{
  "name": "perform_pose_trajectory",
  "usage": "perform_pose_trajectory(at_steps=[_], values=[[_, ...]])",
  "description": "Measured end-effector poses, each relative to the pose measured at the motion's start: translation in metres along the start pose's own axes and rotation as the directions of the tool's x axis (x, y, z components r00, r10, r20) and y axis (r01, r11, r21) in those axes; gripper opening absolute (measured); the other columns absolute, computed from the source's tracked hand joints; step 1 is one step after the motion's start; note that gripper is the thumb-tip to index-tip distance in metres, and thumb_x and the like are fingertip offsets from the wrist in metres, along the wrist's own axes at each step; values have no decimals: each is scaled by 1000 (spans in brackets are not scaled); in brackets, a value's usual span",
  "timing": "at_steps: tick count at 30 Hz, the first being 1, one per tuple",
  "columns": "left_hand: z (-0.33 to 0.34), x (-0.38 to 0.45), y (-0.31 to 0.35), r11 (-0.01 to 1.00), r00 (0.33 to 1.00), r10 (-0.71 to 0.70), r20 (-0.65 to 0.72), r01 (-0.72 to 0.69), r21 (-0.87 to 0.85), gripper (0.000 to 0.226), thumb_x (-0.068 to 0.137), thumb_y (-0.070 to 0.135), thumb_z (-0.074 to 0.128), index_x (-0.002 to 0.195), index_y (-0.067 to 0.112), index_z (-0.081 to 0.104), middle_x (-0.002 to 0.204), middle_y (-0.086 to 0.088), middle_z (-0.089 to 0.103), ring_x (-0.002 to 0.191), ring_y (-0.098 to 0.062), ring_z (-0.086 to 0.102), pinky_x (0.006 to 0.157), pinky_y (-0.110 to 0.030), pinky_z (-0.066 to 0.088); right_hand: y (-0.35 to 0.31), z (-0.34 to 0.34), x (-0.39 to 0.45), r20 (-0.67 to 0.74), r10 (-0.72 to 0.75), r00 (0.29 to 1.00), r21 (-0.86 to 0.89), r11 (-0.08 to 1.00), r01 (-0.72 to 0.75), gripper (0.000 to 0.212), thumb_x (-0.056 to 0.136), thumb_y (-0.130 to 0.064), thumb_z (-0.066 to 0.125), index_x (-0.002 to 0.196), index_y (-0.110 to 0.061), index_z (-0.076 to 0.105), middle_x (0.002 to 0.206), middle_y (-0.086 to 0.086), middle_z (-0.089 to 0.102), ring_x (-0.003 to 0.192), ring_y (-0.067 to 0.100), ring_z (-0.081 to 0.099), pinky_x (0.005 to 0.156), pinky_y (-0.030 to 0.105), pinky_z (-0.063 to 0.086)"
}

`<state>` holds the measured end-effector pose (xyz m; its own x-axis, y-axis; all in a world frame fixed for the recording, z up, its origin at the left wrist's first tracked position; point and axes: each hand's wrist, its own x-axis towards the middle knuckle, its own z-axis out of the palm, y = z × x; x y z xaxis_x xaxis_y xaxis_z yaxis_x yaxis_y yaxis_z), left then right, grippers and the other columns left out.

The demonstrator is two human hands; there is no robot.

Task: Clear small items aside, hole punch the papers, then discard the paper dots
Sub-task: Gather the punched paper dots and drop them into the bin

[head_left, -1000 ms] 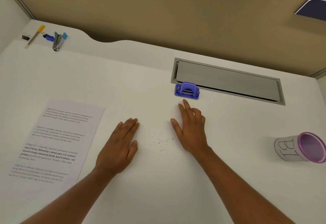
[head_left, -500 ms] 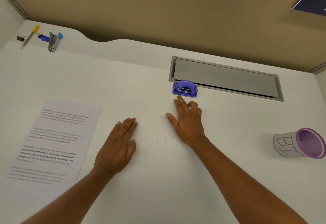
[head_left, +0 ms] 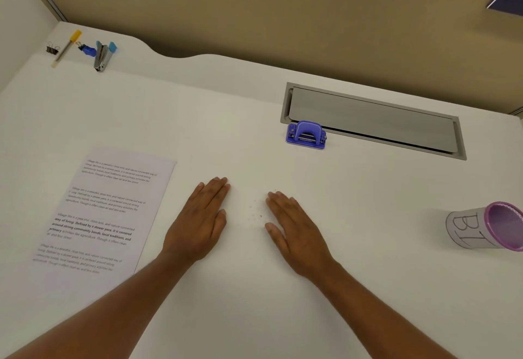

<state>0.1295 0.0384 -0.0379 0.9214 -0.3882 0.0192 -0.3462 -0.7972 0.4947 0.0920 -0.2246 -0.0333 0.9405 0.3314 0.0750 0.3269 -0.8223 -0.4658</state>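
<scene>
On the worktop (head_left: 254,316), paper dots (head_left: 256,214) lie scattered between left hand (head_left: 198,222) and right hand (head_left: 297,234) — both flat, fingers extended, each grip empty. Step: gathering dots for discard. Next — sweep palms inward, then carry to cup (head_left: 486,227).

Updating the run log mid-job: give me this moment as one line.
stage: gathering paper dots | left hand flat, open | right hand flat, open | dots between hands | hole punch idle | cup on its side
</scene>
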Motion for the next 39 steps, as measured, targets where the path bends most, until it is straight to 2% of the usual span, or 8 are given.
perform_pose_trajectory(at_steps=[5, 10, 14, 19, 22, 30, 34, 39], values=[[-1, -1, 0, 1000, 1000, 0, 1, 0, -5, 58, 107, 23, 30, 161, 5, 42, 170, -5, 39, 160, -19, 32, 134, -44, 19, 10, -12, 40, 132, 147, 980, -93, 986, -135, 66, 111, -39, 42, 165, -11, 18, 174, 4, 11, 162, 20, 5, 131, 42, 8], [-3, 0, 0, 1000, 1000, 13, -6, -13, -5, 57, 107, 21, 31, 160, 4, 43, 169, -9, 42, 159, -23, 35, 134, -45, 20, -9, 4, 24, 249, -59, 967, -158, 982, 100, 71, 109, -50, 33, 166, -11, 16, 175, 4, 4, 162, 18, -3, 131, 43, 8], [-4, 0, 0, 1000, 1000, 15, -11, -15, -9, 56, 107, 20, 32, 159, 3, 44, 168, -10, 43, 159, -25, 36, 134, -45, 20, -13, 9, -6, 223, -143, 964, -58, 986, 159, 64, 111, -43, 35, 165, -11, 21, 174, 2, 13, 161, 13, 6, 130, 40, 15], [-3, -1, 1, 1000, 1000, 16, -25, -17, -16, 55, 107, 15, 35, 159, 2, 44, 168, -9, 43, 158, -25, 36, 134, -42, 17, -4, 2, -21, -46, 164, 985, -23, 986, -165, 62, 109, -29, 42, 164, -7, 22, 173, 5, 17, 161, 17, 11, 131, 43, 15], [-2, -1, 0, 1000, 1000, 18, -20, -18, -12, 54, 107, 14, 35, 159, 3, 44, 169, -9, 42, 159, -24, 35, 134, -45, 19, -4, 4, -11, 7, 348, 938, -134, 929, -344, 70, 108, -43, 28, 165, -5, 13, 175, 10, 6, 162, 24, 0, 131, 48, 9], [-4, -1, 1, 1000, 999, 20, -36, -20, -11, 54, 108, 15, 36, 159, 2, 45, 168, -11, 43, 158, -25, 36, 134, -44, 19, -48, 35, -5, 100, 171, 980, -152, 976, -155, 70, 110, -44, 29, 165, -6, 10, 175, 10, 2, 162, 20, -4, 131, 45, 6], [-4, -1, 2, 1000, 999, 2, -33, -3, -21, 53, 108, 15, 35, 159, 3, 44, 169, -9, 42, 159, -23, 35, 135, -40, 15, -49, 23, -35, -82, 360, 929, 30, 933, -359, 66, 108, -30, 37, 165, -5, 15, 174, 10, 12, 162, 20, 4, 131, 50, 9], [-2, 0, 0, 1000, 999, 13, -36, -14, -25, 53, 109, 14, 36, 160, 5, 43, 169, -8, 41, 160, -22, 33, 135, -40, 15, -71, 34, -78, -21, 533, 846, -161, 833, -529, 79, 107, -48, 29, 164, 1, 4, 174, 18, -2, 161, 31, -7, 129, 56, 11]])
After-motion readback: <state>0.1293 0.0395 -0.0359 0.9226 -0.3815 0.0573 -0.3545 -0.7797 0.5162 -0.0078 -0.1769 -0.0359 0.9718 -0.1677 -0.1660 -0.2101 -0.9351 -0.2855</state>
